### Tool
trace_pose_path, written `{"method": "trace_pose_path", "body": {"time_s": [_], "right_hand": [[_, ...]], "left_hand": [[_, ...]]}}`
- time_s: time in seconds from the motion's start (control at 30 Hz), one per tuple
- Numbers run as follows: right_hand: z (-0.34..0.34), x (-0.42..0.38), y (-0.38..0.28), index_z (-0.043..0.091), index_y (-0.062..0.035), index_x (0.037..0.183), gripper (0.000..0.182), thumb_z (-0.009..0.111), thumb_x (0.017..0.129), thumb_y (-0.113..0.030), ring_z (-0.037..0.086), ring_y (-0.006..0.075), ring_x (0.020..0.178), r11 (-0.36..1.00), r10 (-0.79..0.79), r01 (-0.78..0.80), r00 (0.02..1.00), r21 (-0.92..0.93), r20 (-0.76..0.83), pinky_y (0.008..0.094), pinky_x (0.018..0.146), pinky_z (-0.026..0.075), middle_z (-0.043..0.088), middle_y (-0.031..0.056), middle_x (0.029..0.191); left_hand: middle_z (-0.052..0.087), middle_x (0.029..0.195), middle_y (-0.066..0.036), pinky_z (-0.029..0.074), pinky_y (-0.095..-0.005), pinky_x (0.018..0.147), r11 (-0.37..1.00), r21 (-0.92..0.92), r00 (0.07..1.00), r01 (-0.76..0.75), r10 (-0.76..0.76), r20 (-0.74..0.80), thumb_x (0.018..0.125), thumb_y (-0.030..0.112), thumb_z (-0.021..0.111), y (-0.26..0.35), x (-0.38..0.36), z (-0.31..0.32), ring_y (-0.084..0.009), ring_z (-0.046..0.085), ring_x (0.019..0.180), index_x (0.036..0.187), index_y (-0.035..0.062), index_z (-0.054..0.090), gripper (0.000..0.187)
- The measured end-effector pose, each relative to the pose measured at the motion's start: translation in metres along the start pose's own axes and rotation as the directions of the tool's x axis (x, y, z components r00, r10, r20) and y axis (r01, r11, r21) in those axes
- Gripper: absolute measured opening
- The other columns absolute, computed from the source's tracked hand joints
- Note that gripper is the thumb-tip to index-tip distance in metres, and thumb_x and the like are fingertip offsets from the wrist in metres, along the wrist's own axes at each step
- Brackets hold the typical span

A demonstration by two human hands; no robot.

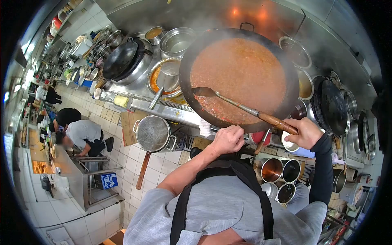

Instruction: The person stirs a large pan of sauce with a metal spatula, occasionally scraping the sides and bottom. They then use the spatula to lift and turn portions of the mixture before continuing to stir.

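Observation:
A large dark wok (189, 96) full of steaming red-brown sauce (241, 73) with red bits fills the upper middle. My right hand (303, 133) is wrapped round the wooden handle of a long wok spatula (245, 108). Its metal blade dips into the sauce at the wok's left side. Closed in a fist, my left hand (228, 139) is at the wok's near rim; whatever its fingers grip is hidden. A white twisted cloth (205, 128) hangs just left of it.
A bowl of orange oil with a ladle (168, 77) stands left of the wok. Below it, a strainer (152, 132) rests over a pot. Metal pots (272, 170) stand low right, and more woks (332, 106) farther right. Another person (83, 134) bends over a counter at left.

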State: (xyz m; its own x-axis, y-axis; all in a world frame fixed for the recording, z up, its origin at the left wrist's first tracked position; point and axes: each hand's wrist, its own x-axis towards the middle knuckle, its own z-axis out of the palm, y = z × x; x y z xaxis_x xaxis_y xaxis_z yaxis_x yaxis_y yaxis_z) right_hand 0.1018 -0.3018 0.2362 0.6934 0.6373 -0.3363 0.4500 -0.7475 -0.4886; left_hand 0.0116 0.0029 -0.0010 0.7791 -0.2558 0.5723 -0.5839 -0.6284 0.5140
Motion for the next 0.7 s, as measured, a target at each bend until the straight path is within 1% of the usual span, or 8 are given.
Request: {"method": "trace_pose_path", "body": {"time_s": [0.13,0.23,0.33,0.37,0.47,0.6,0.63,0.7], "right_hand": [[-0.004,0.007,0.003,0.074,-0.001,0.14,0.057,0.091,0.088,-0.014,0.075,0.0499,0.09,0.994,-0.068,0.067,0.998,-0.084,-0.003,0.051,0.08,0.059,0.076,0.0286,0.095],[-0.018,0.016,-0.01,0.074,-0.0021,0.139,0.056,0.091,0.087,-0.013,0.075,0.0499,0.088,0.991,-0.063,0.064,0.998,-0.117,0.017,0.052,0.079,0.059,0.075,0.028,0.091],[-0.046,0.036,-0.021,0.075,-0.0034,0.136,0.052,0.09,0.087,-0.011,0.074,0.0499,0.085,0.962,-0.086,0.111,0.99,-0.249,0.109,0.0518,0.077,0.06,0.074,0.0266,0.087],[-0.056,0.045,-0.025,0.075,-0.0023,0.127,0.044,0.089,0.086,-0.008,0.074,0.0491,0.082,0.96,-0.113,0.138,0.987,-0.244,0.113,0.0523,0.075,0.059,0.073,0.0263,0.084],[-0.081,0.069,-0.041,0.074,0.0001,0.121,0.039,0.088,0.086,-0.007,0.074,0.0481,0.08,0.925,-0.134,0.176,0.98,-0.337,0.145,0.0532,0.074,0.058,0.072,0.0266,0.082],[-0.105,0.095,-0.047,0.075,0.0025,0.126,0.044,0.086,0.084,-0.005,0.076,0.047,0.081,0.859,-0.21,0.285,0.954,-0.425,0.216,0.0519,0.075,0.06,0.073,0.0259,0.081],[-0.11,0.1,-0.053,0.074,0.0039,0.123,0.041,0.085,0.084,-0.005,0.077,0.0478,0.086,0.89,-0.119,0.215,0.961,-0.403,0.248,0.0528,0.078,0.06,0.074,0.0278,0.085],[-0.103,0.104,-0.043,0.074,0.0039,0.121,0.039,0.085,0.084,-0.005,0.077,0.0484,0.09,0.883,-0.208,0.276,0.955,-0.381,0.21,0.0539,0.079,0.059,0.074,0.0292,0.088]], "left_hand": [[0.067,0.082,-0.012,0.059,-0.0477,0.064,1.0,0.002,1.0,0.004,-0.004,-0.005,0.086,0.008,0.08,0.001,0.001,0.0,-0.0347,0.072,0.075,0.093,0.007,0.063,0.018],[0.067,0.082,-0.012,0.059,-0.0479,0.064,1.0,0.0,1.0,0.002,-0.002,-0.004,0.086,0.008,0.08,0.002,0.002,-0.001,-0.035,0.072,0.075,0.092,0.007,0.063,0.017],[0.066,0.083,-0.012,0.06,-0.0483,0.066,1.0,-0.003,1.0,0.001,-0.001,0.019,0.086,0.01,0.078,0.002,0.003,-0.001,-0.0352,0.073,0.078,0.09,0.0074,0.061,0.018],[0.066,0.083,-0.012,0.061,-0.0485,0.067,1.0,-0.004,1.0,0.001,-0.001,0.028,0.086,0.012,0.077,0.002,0.003,0.0,-0.0353,0.073,0.079,0.09,0.0075,0.06,0.019],[0.066,0.083,-0.011,0.061,-0.0485,0.068,1.0,0.0,0.999,-0.02,0.02,0.028,0.087,0.011,0.077,0.004,0.007,-0.004,-0.035,0.073,0.079,0.089,0.0076,0.059,0.018],[0.065,0.084,-0.011,0.061,-0.0481,0.068,0.999,0.021,0.998,-0.024,0.023,0.057,0.087,0.01,0.076,0.004,0.012,-0.005,-0.0351,0.074,0.079,0.089,0.0076,0.058,0.018],[0.065,0.084,-0.012,0.061,-0.0481,0.068,0.999,0.027,0.998,-0.026,0.024,0.063,0.087,0.009,0.076,0.004,0.011,-0.005,-0.0352,0.074,0.079,0.089,0.0075,0.058,0.018],[0.065,0.082,-0.011,0.061,-0.0478,0.067,0.999,0.029,0.998,-0.042,0.04,0.055,0.087,0.009,0.077,0.003,0.014,-0.002,-0.0352,0.074,0.078,0.09,0.0078,0.06,0.017]]}}
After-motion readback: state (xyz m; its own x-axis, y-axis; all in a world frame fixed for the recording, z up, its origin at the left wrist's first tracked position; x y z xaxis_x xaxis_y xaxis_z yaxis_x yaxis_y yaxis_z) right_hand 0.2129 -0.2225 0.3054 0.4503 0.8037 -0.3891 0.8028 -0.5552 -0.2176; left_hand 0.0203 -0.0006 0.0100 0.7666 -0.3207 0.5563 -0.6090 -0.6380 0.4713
